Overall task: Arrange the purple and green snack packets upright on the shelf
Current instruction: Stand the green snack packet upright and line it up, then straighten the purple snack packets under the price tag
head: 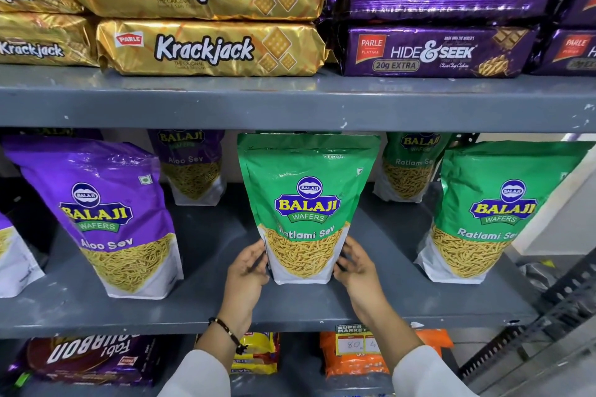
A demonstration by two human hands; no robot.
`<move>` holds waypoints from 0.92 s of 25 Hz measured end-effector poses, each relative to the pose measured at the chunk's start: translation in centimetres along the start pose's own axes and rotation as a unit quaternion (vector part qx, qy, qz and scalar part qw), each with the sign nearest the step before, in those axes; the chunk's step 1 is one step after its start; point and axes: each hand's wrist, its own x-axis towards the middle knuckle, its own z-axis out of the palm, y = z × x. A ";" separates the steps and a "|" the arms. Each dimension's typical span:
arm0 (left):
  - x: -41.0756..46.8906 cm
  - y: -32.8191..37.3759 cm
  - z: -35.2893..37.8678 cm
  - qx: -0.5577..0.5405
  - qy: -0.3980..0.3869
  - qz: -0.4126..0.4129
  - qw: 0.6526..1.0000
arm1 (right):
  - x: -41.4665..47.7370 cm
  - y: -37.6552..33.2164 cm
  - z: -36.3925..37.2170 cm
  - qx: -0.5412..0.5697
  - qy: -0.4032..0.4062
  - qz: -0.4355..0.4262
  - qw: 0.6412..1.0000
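Note:
A green Ratlami Sev packet [308,203] stands upright at the middle of the grey middle shelf [200,306]. My left hand [246,271] is at its lower left edge and my right hand [356,266] at its lower right edge. Both palms face the packet with fingers loosely spread, and neither hand clasps it. A purple Aloo Sev packet [106,213] stands upright to the left, and another green packet [493,213] to the right. Further back stand a purple packet [192,167] and a green packet [411,167]. Part of one more packet [13,261] shows at the far left.
The upper shelf [290,103] holds stacked gold Krackjack packs [206,48] and purple Hide & Seek packs [432,51] close above the packet tops. Below, the bottom shelf carries a Bourbon pack [93,361], a yellow packet [258,354] and an orange packet [354,354]. A slotted metal upright [529,332] runs at the right.

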 end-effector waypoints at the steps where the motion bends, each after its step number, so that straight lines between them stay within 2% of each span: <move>1: 0.0 0.0 0.0 0.001 0.002 0.001 1.000 | 0.0 0.0 0.0 0.002 0.003 0.000 1.000; 11: 0.1 0.2 -0.9 0.040 0.014 0.013 0.999 | -0.9 -0.3 1.2 0.007 0.051 -0.011 0.999; 13: 0.0 0.6 -1.7 0.069 0.008 0.020 0.997 | -1.1 -0.1 1.8 0.025 0.130 -0.030 0.991; 15: -0.1 1.3 -3.2 0.099 0.001 0.038 0.994 | -1.8 -0.3 2.8 0.046 0.257 -0.076 0.962; 17: -0.6 2.1 -5.1 0.108 -0.004 0.061 0.992 | -3.3 -0.7 4.5 0.043 0.320 -0.125 0.938; 20: -1.8 5.0 -9.4 0.104 0.002 0.104 0.989 | -5.5 -0.6 9.8 0.036 0.271 -0.172 0.947; 23: -2.5 7.8 -14.7 0.071 0.054 0.156 0.984 | -5.0 0.8 15.7 0.025 0.195 -0.166 0.966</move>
